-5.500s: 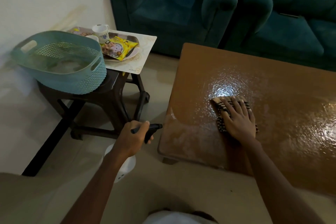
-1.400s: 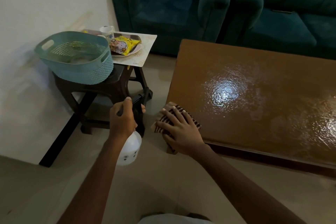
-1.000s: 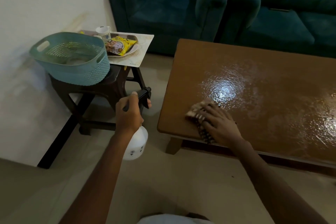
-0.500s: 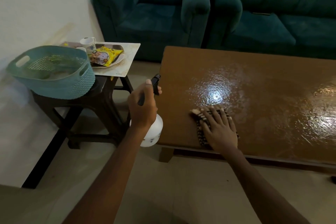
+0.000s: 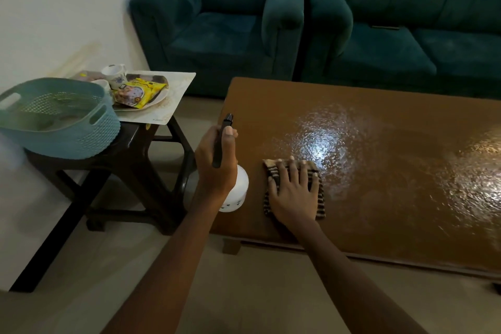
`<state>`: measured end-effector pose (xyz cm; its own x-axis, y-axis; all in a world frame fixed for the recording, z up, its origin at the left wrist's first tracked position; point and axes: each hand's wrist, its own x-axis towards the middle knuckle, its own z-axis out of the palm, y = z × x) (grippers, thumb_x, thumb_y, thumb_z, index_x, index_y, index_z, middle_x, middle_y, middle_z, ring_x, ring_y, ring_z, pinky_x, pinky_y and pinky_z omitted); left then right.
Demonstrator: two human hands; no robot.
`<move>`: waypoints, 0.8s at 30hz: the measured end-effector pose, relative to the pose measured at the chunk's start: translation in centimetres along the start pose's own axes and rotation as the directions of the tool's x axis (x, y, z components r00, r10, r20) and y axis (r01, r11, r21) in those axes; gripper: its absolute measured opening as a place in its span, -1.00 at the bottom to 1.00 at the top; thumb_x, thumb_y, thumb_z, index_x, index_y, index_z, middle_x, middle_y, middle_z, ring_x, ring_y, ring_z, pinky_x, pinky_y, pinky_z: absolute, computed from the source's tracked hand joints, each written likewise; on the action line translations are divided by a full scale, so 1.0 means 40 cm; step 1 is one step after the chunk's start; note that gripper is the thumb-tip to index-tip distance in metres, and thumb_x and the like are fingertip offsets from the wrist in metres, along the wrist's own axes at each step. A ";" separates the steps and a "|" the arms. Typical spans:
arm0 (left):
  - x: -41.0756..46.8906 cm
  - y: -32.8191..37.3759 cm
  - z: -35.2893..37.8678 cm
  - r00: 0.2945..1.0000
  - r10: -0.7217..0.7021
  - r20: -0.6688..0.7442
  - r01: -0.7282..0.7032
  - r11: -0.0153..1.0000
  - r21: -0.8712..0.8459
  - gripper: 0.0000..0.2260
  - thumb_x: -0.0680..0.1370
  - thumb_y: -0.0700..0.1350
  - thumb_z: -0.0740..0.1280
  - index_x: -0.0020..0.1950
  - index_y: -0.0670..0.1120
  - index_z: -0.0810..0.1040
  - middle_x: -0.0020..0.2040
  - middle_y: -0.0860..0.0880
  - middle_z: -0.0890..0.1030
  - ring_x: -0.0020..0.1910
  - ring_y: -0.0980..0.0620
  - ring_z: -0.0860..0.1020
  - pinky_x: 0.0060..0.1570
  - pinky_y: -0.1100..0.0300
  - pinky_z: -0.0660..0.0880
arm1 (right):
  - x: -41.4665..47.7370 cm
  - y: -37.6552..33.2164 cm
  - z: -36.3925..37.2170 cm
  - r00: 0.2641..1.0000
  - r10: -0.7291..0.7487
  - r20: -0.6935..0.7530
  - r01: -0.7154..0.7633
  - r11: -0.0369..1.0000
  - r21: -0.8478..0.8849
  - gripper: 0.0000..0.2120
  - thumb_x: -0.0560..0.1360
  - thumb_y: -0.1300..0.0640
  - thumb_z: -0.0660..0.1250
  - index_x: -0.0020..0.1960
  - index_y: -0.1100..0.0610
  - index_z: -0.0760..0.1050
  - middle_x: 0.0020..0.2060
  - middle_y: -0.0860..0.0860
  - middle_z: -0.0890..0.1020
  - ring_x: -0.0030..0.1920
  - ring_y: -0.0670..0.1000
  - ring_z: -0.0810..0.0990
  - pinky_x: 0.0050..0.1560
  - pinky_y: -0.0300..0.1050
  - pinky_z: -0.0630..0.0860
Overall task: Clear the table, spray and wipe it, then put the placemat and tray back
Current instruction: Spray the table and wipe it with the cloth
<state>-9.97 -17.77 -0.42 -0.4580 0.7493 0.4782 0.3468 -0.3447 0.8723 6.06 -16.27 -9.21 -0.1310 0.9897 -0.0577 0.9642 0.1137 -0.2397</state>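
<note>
Head view, left hand (image 5: 214,163) gripping spray bottle (image 5: 236,194), right hand (image 5: 294,192) flat on cloth (image 5: 321,205) (striped).

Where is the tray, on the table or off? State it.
Off: the tray, holding a mug and yellow packet, sits on the placemat on the stool beside the table.

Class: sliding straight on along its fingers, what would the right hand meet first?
Apparently nothing: beyond the striped cloth under the right hand, the wet table looks free to its far edge.
</note>
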 end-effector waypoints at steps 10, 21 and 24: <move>-0.016 -0.041 -0.038 0.979 0.009 0.206 -0.030 0.995 0.099 -0.73 0.55 -0.01 0.37 0.15 -0.14 0.51 0.00 0.09 0.61 -0.13 0.09 0.61 -0.07 0.13 0.59 | -0.020 0.003 -0.002 0.999 -0.042 0.008 0.042 0.999 0.019 -0.39 0.64 -0.27 -0.18 0.61 -0.07 -0.15 0.61 -0.02 -0.11 0.59 0.12 -0.25 0.50 0.21 -0.31; -0.001 -0.109 -0.048 0.952 0.097 0.289 -0.132 0.986 0.104 -0.64 0.52 0.02 0.34 0.30 0.05 0.41 -0.18 -0.03 0.60 -0.21 -0.01 0.60 -0.10 0.08 0.60 | -0.039 -0.009 0.000 0.999 -0.008 0.049 0.012 0.997 -0.081 -0.43 0.63 -0.28 -0.20 0.58 -0.20 -0.28 0.60 -0.10 -0.18 0.58 0.06 -0.31 0.53 0.18 -0.30; 0.006 -0.121 -0.046 0.954 0.116 0.275 -0.147 0.985 0.094 -0.60 0.51 0.07 0.34 0.33 0.09 0.38 -0.17 -0.01 0.60 -0.22 -0.01 0.61 -0.13 0.06 0.61 | -0.034 -0.008 0.006 1.000 -0.006 0.028 0.008 0.997 -0.076 -0.38 0.56 -0.35 -0.27 0.58 -0.22 -0.23 0.60 -0.13 -0.14 0.58 0.02 -0.29 0.54 0.18 -0.27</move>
<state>-13.28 -16.98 -4.33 -0.1718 0.8308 0.5294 0.4853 -0.3963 0.7794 5.86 -17.66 -9.29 -0.1428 0.9862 -0.0836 0.9778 0.1275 -0.1662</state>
